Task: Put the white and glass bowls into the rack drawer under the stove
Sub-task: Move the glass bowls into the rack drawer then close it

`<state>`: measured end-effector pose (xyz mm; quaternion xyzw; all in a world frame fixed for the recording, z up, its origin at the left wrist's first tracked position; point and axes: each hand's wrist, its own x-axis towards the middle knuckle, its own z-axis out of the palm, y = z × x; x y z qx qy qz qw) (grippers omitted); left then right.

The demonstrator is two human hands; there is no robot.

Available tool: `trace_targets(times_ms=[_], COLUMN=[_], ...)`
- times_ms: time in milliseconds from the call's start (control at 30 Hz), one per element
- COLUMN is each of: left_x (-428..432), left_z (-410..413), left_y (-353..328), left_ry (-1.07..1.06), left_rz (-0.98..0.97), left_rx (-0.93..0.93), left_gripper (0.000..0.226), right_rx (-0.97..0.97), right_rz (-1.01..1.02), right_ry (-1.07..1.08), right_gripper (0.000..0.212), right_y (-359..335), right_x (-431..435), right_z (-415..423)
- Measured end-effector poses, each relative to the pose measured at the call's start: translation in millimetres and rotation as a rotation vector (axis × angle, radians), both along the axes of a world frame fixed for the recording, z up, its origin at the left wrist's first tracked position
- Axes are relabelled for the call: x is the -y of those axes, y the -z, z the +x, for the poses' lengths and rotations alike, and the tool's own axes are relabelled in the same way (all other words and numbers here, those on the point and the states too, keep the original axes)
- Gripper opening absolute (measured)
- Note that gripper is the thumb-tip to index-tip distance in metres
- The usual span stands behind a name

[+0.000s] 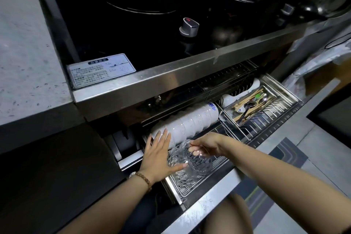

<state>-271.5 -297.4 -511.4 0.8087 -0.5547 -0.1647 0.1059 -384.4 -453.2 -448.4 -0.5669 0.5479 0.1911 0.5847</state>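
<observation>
Nearest the front edge, over the brushed-steel rim of the drawer (201,205): two bare forearms, with a wooden bead bracelet (144,179) on the left wrist. Just beyond, left hand (157,156) flat, fingers straight and spread, palm against the left side of a clear, ribbed glass bowl (191,164), thumb laid across its wall. Right hand (207,143) opposite, fingers curled, pinching the same bowl's upper rim. Bowl tilted in the front left corner of the wire rack, just in front of the white bowls (191,120). Those smooth and glossy, nested on edge in a long row along the rack, with blue print on the far one. Further right, a perforated steel tray (230,113) of chopsticks and spoons. Above, a steel lip, then the black glass stove (133,30) with a silvery knob (189,26) and a rectangular label (100,70). Left of that, a speckled grey desk (28,53).
</observation>
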Motion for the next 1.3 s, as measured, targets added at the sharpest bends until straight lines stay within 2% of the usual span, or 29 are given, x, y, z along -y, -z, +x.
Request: trace_targets(times_ms=[133,333,567,667,867,933,1000,1067,1300], left_x=[1,1,0,1,2,2,3,5,10], left_z=[0,0,0,0,1,2,4,6,1], left_y=[1,3,5,6,3,0,-6,-16,-89], left_ry=[0.0,0.002,0.002,-0.001,0.011,0.029,0.034,0.015,0.059], left_rz=[-0.009,-0.014,-0.005,-0.004,0.03,0.064,0.1,0.108,-0.041], left_rx=[0.004,0.015,0.027,0.029,0.007,-0.01,-0.052,-0.108,-0.284], left_gripper=[0.12,0.12,0.121,0.121,0.119,0.118,0.113,0.106,0.075], right_rx=[-0.006,0.061,-0.059,-0.103,-0.002,0.041,0.116,0.206,0.425], right_rz=[0.038,0.1,0.13,-0.005,-0.244,-0.305,-0.387,-0.472,-0.763], right_ry=[-0.054,-0.021,-0.122,-0.213,-0.272,-0.288,-0.262,-0.204,-0.065], right_gripper=[0.023,0.023,0.024,0.03,0.019,0.03,0.037,0.035,0.034], right_y=[10,15,17,9,7,4,-4,-18,-98], right_x=[-4,-1,1,2,1,2,1,0,-19], right_z=[6,5,6,6,3,1,-3,-10,-47])
